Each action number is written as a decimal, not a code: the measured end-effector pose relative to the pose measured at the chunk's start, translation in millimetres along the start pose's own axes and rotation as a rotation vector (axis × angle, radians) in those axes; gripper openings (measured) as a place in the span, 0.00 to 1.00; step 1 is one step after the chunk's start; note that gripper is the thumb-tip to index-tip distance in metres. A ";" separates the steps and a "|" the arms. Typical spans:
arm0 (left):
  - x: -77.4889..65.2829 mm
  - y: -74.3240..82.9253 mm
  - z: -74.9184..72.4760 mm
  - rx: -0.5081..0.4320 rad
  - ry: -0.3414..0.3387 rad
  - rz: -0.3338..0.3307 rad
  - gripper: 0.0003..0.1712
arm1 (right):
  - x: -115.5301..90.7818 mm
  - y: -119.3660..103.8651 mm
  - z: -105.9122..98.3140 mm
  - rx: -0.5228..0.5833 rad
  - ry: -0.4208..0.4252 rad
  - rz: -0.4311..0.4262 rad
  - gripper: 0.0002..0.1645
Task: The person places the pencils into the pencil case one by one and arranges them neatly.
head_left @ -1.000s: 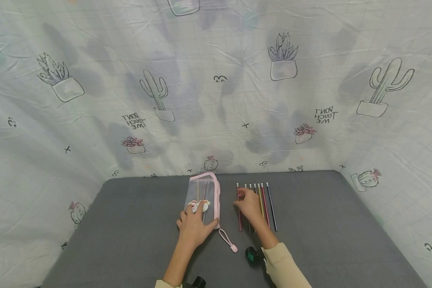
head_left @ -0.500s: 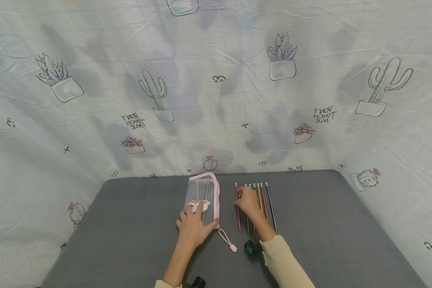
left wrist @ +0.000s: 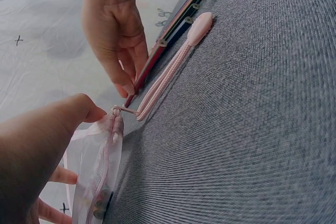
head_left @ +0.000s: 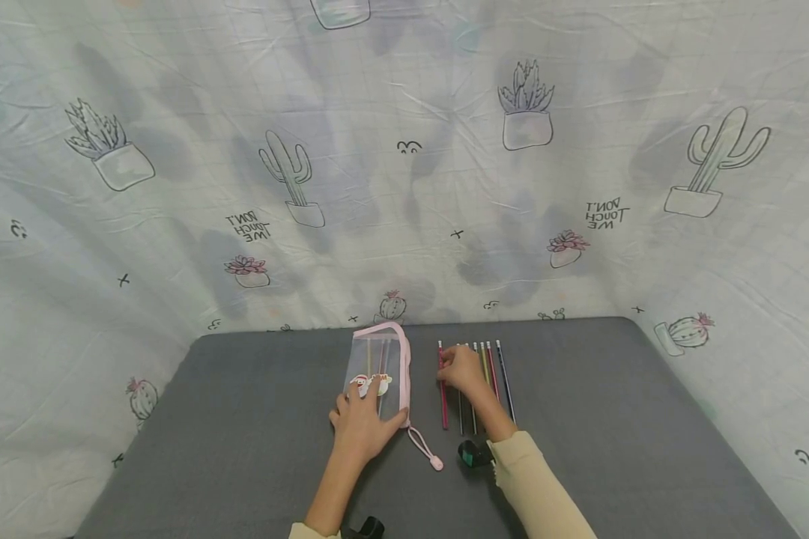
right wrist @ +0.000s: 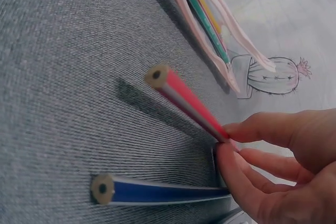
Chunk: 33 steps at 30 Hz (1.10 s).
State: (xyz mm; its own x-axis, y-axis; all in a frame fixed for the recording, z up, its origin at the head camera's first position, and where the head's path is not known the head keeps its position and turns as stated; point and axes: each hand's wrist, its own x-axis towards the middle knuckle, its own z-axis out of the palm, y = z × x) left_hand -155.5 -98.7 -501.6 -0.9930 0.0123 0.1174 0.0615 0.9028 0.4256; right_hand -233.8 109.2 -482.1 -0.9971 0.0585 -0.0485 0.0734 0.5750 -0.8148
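Overhead head view; close wrist views

Pencils (head_left: 475, 389) partly hidden under right hand (head_left: 460, 369), pouch (head_left: 377, 370) contents blurred, perhaps pencils, through mesh

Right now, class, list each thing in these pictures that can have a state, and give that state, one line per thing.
Pencil case: lying flat, two pencils inside.
Left hand: resting flat on the pencil case.
Right hand: pinching the red pencil.
Red pencil: one end lifted off the table.
Blue pencil: lying flat.
Zipper cord: stretched out on the table.
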 end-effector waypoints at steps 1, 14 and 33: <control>0.1 0.1 -0.2 0.000 -0.003 -0.002 0.48 | 0.4 0.0 -0.3 0.004 -0.005 0.008 0.24; -0.4 -0.3 -0.4 -0.009 -0.013 -0.002 0.48 | 1.4 4.1 1.8 0.110 -0.030 0.086 0.24; 0.4 -0.7 0.5 -0.009 -0.010 -0.006 0.48 | -12.6 -0.9 2.6 0.359 -0.004 0.094 0.22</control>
State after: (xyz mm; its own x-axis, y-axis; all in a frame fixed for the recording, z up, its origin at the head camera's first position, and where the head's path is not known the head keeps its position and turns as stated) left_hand -156.0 -99.2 -502.2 -0.9943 0.0114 0.1056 0.0564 0.8990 0.4342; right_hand -221.3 105.9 -482.3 -0.9865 0.0933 -0.1343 0.1534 0.2440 -0.9576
